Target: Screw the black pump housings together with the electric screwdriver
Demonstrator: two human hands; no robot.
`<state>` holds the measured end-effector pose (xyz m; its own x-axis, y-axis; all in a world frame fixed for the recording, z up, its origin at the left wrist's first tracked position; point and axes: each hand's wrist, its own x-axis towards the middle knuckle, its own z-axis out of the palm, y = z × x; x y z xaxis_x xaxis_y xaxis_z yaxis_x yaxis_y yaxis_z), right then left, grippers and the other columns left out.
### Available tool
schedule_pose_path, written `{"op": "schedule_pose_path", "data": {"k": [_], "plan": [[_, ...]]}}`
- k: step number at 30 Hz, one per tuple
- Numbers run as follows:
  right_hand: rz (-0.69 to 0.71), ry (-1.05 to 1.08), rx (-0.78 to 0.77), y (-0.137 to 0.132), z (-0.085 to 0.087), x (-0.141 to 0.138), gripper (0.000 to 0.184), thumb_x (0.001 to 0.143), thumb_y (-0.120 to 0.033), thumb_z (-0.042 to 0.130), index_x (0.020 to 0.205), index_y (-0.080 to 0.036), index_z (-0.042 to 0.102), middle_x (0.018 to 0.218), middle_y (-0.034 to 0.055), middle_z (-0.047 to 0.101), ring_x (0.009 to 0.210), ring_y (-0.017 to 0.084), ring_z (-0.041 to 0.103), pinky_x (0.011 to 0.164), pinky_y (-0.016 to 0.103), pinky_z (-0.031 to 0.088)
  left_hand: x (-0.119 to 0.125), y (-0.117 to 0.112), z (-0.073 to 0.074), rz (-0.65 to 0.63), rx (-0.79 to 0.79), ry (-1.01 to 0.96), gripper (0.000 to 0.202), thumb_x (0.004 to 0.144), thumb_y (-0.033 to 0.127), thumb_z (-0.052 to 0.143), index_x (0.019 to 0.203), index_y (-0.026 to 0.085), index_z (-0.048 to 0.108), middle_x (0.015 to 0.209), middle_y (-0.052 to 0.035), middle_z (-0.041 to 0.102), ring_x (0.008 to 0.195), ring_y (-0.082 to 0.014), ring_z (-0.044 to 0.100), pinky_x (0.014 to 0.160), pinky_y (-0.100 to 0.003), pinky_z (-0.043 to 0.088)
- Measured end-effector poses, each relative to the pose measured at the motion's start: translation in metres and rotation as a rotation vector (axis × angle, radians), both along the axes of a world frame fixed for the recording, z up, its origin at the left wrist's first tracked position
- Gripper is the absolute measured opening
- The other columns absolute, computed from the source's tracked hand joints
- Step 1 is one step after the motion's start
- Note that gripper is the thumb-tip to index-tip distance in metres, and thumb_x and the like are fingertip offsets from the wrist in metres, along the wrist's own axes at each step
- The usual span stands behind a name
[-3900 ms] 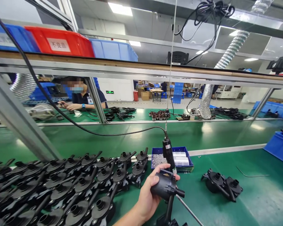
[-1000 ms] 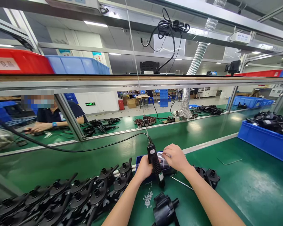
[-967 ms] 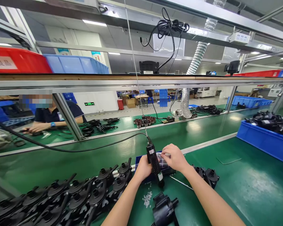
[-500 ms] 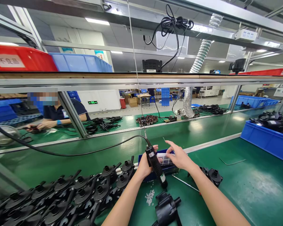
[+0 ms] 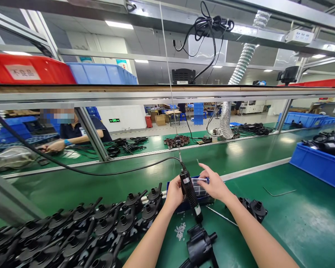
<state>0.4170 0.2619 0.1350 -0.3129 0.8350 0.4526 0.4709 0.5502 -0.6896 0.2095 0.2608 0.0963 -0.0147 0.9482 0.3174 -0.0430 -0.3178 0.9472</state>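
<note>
A black electric screwdriver (image 5: 190, 197) hangs on a cord, bit end down, in front of my hands. Behind it is a clear plastic piece with grid lines (image 5: 199, 188), over a dark blue bin (image 5: 169, 184). My right hand (image 5: 215, 185) pinches its upper right edge, index finger stretched forward. My left hand (image 5: 174, 191) is curled at its left side, fingertips hidden by the screwdriver. A thin bent piece (image 5: 197, 162) shows by the right index fingertip. Below lie small clear rings (image 5: 180, 231) and a black pump-like housing (image 5: 199, 245).
Rows of similar black housings (image 5: 103, 225) fill the left. Another housing (image 5: 257, 210) and a bent wire (image 5: 279, 193) lie right, with a blue crate (image 5: 318, 167) beyond. A metal rod (image 5: 222, 216) lies under my right forearm. A co-worker (image 5: 83, 130) sits across the line.
The view has shifted, moving the scene slightly right. My left hand's fingers have slipped farther behind the screwdriver, and the clear piece shows a straighter upper edge by my right hand.
</note>
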Motion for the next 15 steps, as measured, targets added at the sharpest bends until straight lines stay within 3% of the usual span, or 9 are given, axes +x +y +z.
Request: {"op": "schedule_pose_path", "data": {"k": [9, 15], "plan": [[0.021, 0.037, 0.054, -0.002, 0.006, 0.001, 0.074, 0.093, -0.019, 0.073, 0.162, -0.022, 0.047, 0.1, 0.004, 0.084, 0.121, 0.031, 0.071, 0.111, 0.053, 0.053, 0.003, -0.005, 0.012, 0.013, -0.005, -0.041, 0.032, 0.068, 0.043, 0.09, 0.071, 0.014, 0.077, 0.067, -0.0036, 0.071, 0.069, -0.0204, 0.062, 0.066, -0.03, 0.05], [0.035, 0.028, 0.147, 0.0, 0.001, 0.001, 0.068, 0.095, -0.011, 0.064, 0.16, -0.023, 0.048, 0.099, 0.0036, 0.079, 0.109, 0.03, 0.066, 0.108, 0.053, 0.052, 0.005, -0.009, 0.019, 0.032, -0.051, -0.061, 0.026, 0.066, 0.035, 0.091, 0.07, 0.013, 0.078, 0.067, -0.0067, 0.074, 0.072, -0.0246, 0.067, 0.065, -0.032, 0.052]]}}
